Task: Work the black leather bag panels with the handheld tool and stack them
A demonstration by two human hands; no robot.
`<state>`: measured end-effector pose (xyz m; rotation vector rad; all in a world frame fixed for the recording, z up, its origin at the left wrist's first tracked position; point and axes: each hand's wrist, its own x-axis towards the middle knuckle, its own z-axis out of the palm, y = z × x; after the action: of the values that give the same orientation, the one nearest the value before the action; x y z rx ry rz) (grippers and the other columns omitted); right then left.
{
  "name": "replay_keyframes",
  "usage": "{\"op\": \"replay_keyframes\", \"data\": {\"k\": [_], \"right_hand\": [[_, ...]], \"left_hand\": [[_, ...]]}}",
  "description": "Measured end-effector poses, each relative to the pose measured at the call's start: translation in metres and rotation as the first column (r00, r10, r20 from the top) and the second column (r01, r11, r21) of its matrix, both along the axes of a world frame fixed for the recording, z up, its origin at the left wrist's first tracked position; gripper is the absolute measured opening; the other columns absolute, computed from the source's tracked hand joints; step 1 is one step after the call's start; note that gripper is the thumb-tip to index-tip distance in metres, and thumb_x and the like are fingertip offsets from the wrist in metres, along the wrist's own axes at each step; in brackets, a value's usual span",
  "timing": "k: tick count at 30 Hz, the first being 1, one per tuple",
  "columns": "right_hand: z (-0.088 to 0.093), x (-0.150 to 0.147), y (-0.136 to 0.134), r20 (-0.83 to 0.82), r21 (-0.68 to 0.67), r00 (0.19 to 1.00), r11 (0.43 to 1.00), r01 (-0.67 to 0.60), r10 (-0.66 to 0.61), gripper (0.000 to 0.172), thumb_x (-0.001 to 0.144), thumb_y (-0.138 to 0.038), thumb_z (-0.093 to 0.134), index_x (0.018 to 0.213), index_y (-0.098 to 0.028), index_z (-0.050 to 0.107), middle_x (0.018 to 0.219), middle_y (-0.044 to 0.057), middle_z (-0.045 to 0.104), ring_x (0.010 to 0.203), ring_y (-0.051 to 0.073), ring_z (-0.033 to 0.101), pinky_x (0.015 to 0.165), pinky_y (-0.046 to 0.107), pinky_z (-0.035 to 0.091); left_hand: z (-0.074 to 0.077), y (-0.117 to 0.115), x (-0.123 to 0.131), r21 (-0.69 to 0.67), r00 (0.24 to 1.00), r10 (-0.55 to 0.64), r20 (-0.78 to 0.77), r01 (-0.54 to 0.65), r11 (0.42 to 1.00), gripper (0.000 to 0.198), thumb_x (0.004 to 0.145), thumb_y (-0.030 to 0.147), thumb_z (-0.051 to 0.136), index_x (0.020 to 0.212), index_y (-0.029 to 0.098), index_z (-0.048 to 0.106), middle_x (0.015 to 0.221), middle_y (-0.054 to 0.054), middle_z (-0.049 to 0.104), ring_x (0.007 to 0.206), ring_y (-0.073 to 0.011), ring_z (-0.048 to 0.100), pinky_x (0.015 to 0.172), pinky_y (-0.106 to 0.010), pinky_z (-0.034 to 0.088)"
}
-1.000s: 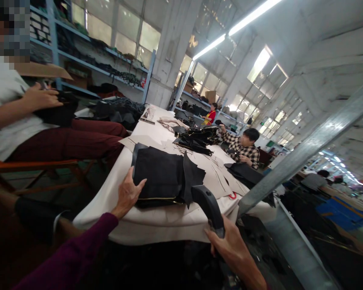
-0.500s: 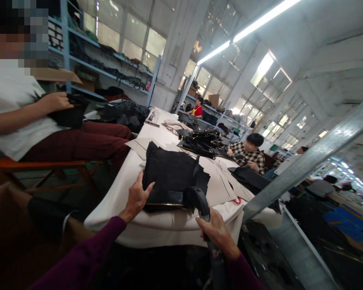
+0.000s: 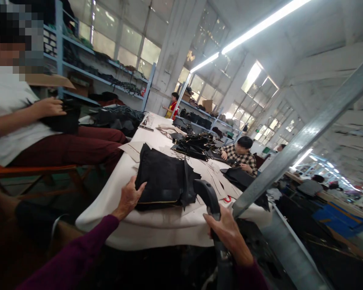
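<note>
A stack of black fabric pieces with a gold zipper along its near edge lies on the white-covered table. My left hand rests against the stack's left edge, thumb and fingers spread apart. In my right hand is a black curved nozzle handle, gripped around its shaft. Its upper end points left, beside the stack's right side, where a black flap stands up. The handle's lower part runs down into shadow.
A slanted metal post rises close to my right hand. Beige paper pieces and a heap of black zippered pieces lie beyond the stack. One co-worker sits at left, another in a checked shirt sits across the table.
My right hand has drawn the nozzle handle right, away from the stack's front right corner. The black flap there now stands up more. The left hand stays at the left edge.
</note>
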<state>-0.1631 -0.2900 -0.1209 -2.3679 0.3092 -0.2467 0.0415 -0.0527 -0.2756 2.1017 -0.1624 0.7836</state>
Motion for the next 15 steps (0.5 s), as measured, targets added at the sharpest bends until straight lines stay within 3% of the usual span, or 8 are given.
{"op": "replay_keyframes", "data": {"k": [4,8,11,13,15], "right_hand": [[-0.018,-0.008,0.015,-0.022,0.018,0.997,0.997,-0.079,0.079,0.010,0.074,-0.026,0.054,0.076,-0.020,0.046,0.050,-0.007,0.051,0.039,0.011,0.056,0.036,0.017,0.042],[-0.036,0.019,0.023,-0.041,0.048,0.994,0.994,-0.102,0.104,0.010,0.072,-0.023,0.055,0.072,-0.019,0.046,0.045,-0.008,0.049,0.036,0.011,0.054,0.033,0.016,0.039],[-0.034,0.038,0.019,-0.011,0.059,0.997,0.995,-0.078,0.079,0.010,0.074,-0.025,0.052,0.070,-0.020,0.044,0.043,-0.007,0.049,0.037,0.011,0.054,0.035,0.017,0.040],[-0.028,0.041,0.012,0.017,0.061,0.999,0.997,-0.053,0.052,0.011,0.076,-0.027,0.050,0.070,-0.020,0.043,0.045,-0.006,0.049,0.039,0.011,0.054,0.037,0.017,0.041],[-0.022,0.034,0.004,0.021,0.068,0.999,0.997,-0.034,0.032,0.012,0.077,-0.029,0.049,0.072,-0.020,0.042,0.044,-0.006,0.049,0.038,0.011,0.053,0.036,0.018,0.042]], "left_hand": [[0.001,-0.001,-0.002,0.007,1.000,0.003,-0.016,-0.003,1.000,0.036,0.080,0.044,0.047,0.098,0.014,0.050,0.076,-0.008,0.063,0.069,-0.0226,0.061,0.064,-0.029,0.045],[0.004,-0.001,-0.003,-0.008,0.999,-0.018,-0.037,0.018,1.000,0.035,0.080,0.044,0.046,0.098,0.015,0.051,0.076,-0.007,0.063,0.068,-0.0222,0.061,0.063,-0.029,0.045],[0.006,0.000,-0.003,-0.059,0.997,-0.045,-0.063,0.041,0.997,0.035,0.079,0.044,0.048,0.099,0.015,0.051,0.078,-0.008,0.063,0.070,-0.0226,0.062,0.064,-0.030,0.047],[0.008,0.003,-0.002,-0.142,0.992,-0.065,-0.104,0.050,0.989,0.037,0.076,0.044,0.053,0.098,0.015,0.053,0.081,-0.009,0.064,0.073,-0.0240,0.062,0.067,-0.032,0.048],[0.010,0.008,0.000,-0.337,0.960,-0.188,-0.207,0.110,0.935,0.039,0.070,0.044,0.060,0.094,0.013,0.056,0.084,-0.011,0.066,0.077,-0.0246,0.063,0.069,-0.032,0.049]]}}
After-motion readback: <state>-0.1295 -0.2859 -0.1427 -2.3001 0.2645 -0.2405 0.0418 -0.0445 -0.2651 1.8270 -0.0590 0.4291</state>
